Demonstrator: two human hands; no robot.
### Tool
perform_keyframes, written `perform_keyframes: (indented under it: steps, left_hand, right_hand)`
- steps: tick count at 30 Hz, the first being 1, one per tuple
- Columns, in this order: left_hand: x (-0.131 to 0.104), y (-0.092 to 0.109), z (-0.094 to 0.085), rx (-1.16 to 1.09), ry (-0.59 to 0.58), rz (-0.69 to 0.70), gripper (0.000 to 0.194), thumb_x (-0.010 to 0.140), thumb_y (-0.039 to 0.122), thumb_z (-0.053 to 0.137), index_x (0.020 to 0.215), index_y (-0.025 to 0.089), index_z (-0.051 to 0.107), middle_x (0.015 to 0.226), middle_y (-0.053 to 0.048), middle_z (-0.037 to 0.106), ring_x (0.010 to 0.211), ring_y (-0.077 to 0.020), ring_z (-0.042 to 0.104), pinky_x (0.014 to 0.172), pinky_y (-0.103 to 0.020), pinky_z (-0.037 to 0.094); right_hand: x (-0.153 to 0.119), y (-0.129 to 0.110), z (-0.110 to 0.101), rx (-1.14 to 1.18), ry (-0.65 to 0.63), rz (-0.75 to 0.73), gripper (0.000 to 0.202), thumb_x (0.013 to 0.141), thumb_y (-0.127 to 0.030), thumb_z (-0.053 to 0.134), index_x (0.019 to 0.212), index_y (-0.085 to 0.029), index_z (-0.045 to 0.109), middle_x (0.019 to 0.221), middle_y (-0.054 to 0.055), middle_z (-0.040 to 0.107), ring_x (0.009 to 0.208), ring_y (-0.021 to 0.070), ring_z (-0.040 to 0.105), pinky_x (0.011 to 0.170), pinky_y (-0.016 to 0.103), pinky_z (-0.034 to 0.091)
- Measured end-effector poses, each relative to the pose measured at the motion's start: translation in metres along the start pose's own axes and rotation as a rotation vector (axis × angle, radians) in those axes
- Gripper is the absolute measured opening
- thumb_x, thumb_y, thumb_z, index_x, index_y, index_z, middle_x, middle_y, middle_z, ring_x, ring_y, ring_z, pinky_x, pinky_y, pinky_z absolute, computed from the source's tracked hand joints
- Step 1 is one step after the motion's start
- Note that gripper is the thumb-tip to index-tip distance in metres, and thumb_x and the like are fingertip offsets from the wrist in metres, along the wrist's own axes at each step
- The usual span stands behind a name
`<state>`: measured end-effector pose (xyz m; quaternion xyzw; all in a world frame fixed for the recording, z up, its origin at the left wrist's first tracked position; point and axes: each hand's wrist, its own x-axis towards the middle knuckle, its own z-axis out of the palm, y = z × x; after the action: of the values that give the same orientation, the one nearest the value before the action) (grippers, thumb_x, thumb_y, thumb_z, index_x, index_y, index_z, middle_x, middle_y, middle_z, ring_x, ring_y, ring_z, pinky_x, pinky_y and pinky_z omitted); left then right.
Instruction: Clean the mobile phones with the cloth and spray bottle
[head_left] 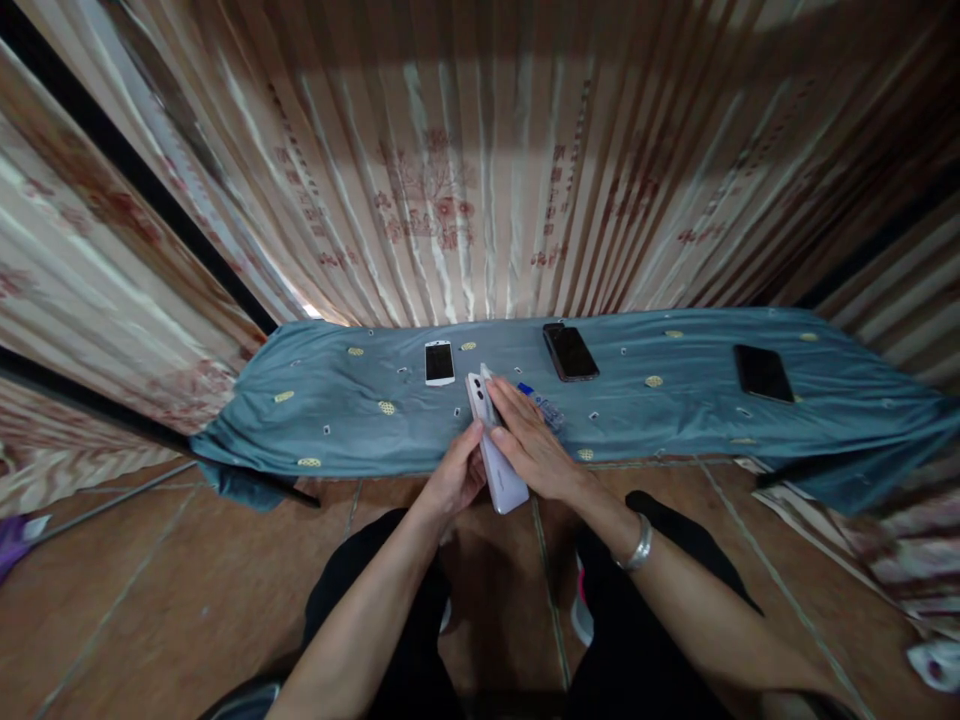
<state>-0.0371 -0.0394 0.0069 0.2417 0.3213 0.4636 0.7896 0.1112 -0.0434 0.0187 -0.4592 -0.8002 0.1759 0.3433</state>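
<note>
A pale lilac smartphone is held tilted on its edge over the front of the cloth-covered surface, its camera lenses at the upper end. My left hand is closed around its left side, thumb along the edge. Across its right side lies my right hand, fingers pressed together. A thin whitish piece pokes out beyond those fingertips; what it is I cannot make out. Partly behind my right hand, a clear plastic packet with blue marks rests on the cloth.
A white phone lies left of my hands. Farther right are two overlapping dark phones and another black phone. Blue patterned cloth covers the narrow surface. Curtains hang behind, and dark poles slant at the left.
</note>
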Motion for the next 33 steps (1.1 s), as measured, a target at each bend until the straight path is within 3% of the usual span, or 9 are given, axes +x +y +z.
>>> perform_keyframes:
  steps: [4, 11, 19, 24, 30, 33]
  left_hand:
    - [0.001, -0.006, -0.002, 0.035, -0.054, -0.007, 0.039, 0.071, 0.046, 0.081, 0.095, 0.015, 0.074, 0.088, -0.008, 0.078, 0.093, -0.025, 0.072, 0.088, -0.035, 0.054]
    - [-0.001, -0.009, -0.002, 0.049, -0.051, 0.005, 0.037, 0.07, 0.044, 0.082, 0.093, 0.016, 0.073, 0.077, -0.002, 0.074, 0.076, -0.0184, 0.069, 0.077, -0.03, 0.052]
    - [-0.004, -0.004, 0.002, 0.032, -0.062, -0.003, 0.038, 0.07, 0.043, 0.083, 0.093, 0.015, 0.074, 0.082, -0.005, 0.077, 0.085, -0.0223, 0.072, 0.084, -0.033, 0.054]
    - [-0.006, 0.003, 0.001, 0.042, -0.034, -0.014, 0.034, 0.072, 0.044, 0.08, 0.091, 0.017, 0.074, 0.074, -0.002, 0.075, 0.073, -0.02, 0.072, 0.08, -0.032, 0.057]
    - [-0.004, 0.009, 0.002, 0.014, 0.032, 0.003, 0.027, 0.08, 0.037, 0.073, 0.097, 0.015, 0.073, 0.088, -0.007, 0.078, 0.096, -0.0256, 0.073, 0.094, -0.037, 0.055]
    - [-0.004, 0.013, 0.003, -0.007, 0.063, 0.031, 0.026, 0.082, 0.035, 0.07, 0.1, 0.016, 0.073, 0.091, -0.006, 0.079, 0.098, -0.0246, 0.073, 0.094, -0.036, 0.056]
  right_hand:
    - [0.001, -0.002, -0.005, 0.015, 0.014, -0.011, 0.062, 0.104, -0.048, 0.027, 0.161, -0.027, 0.013, 0.167, 0.007, 0.022, 0.155, 0.0218, 0.017, 0.125, 0.052, 0.017]
    - [0.002, -0.01, -0.009, 0.008, 0.03, -0.074, 0.063, 0.103, -0.048, 0.027, 0.161, -0.024, 0.015, 0.167, 0.008, 0.024, 0.155, 0.0219, 0.018, 0.126, 0.051, 0.017]
    - [0.004, -0.004, -0.011, 0.011, 0.001, -0.032, 0.062, 0.104, -0.047, 0.026, 0.161, -0.027, 0.013, 0.167, 0.006, 0.024, 0.154, 0.0216, 0.018, 0.125, 0.052, 0.018]
    - [0.004, 0.001, -0.011, 0.012, -0.027, 0.012, 0.062, 0.104, -0.047, 0.025, 0.161, -0.025, 0.012, 0.167, 0.008, 0.023, 0.155, 0.0227, 0.018, 0.125, 0.054, 0.017]
    - [0.003, -0.001, -0.007, 0.051, -0.028, 0.005, 0.064, 0.104, -0.047, 0.031, 0.161, -0.027, 0.011, 0.168, 0.006, 0.019, 0.155, 0.0228, 0.015, 0.126, 0.052, 0.018]
    - [0.002, -0.003, -0.005, 0.066, -0.039, -0.01, 0.065, 0.103, -0.049, 0.033, 0.161, -0.026, 0.013, 0.167, 0.007, 0.019, 0.155, 0.0226, 0.017, 0.126, 0.051, 0.019]
